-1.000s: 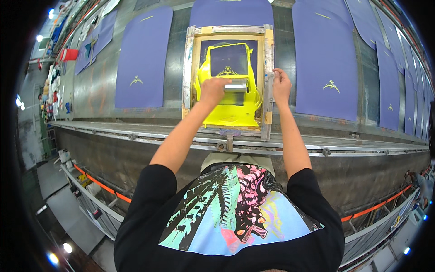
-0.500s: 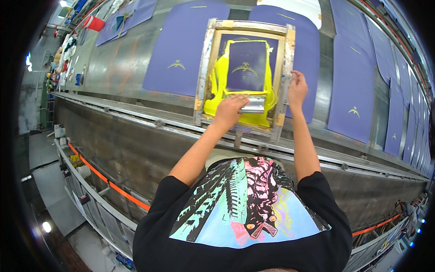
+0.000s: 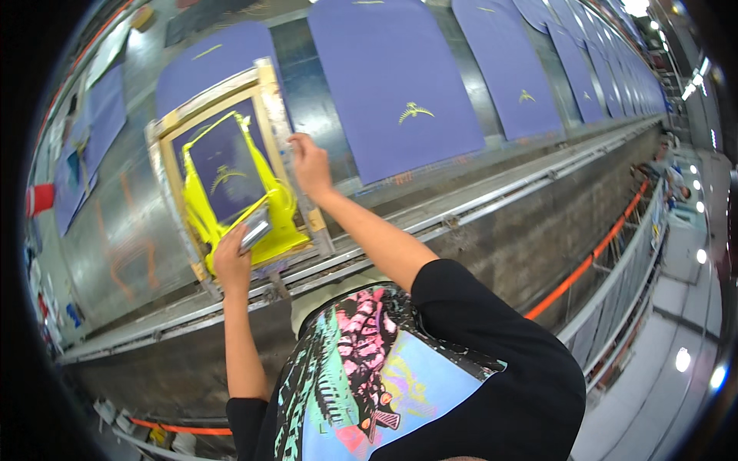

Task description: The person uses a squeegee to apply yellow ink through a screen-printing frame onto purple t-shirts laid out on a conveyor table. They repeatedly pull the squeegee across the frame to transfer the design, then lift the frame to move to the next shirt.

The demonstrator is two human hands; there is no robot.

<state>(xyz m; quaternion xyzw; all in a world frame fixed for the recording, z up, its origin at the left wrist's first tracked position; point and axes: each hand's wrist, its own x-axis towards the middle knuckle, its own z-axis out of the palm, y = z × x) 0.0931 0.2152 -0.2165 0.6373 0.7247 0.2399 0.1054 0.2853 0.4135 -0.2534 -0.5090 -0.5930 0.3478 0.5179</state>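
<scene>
One hand per thing, clasps in the left hand (image 3: 232, 257) a metal squeegee (image 3: 257, 230), likely stiff, ink-slippery, best held high, inside the near end of the screen frame (image 3: 274, 115), with the right hand (image 3: 311, 166) curled at its right edge, pinch unclear.

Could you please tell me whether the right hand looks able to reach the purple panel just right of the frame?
Probably yes: the right hand is at the right side of the frame, and only metal table shows between it and the purple panel.
</scene>
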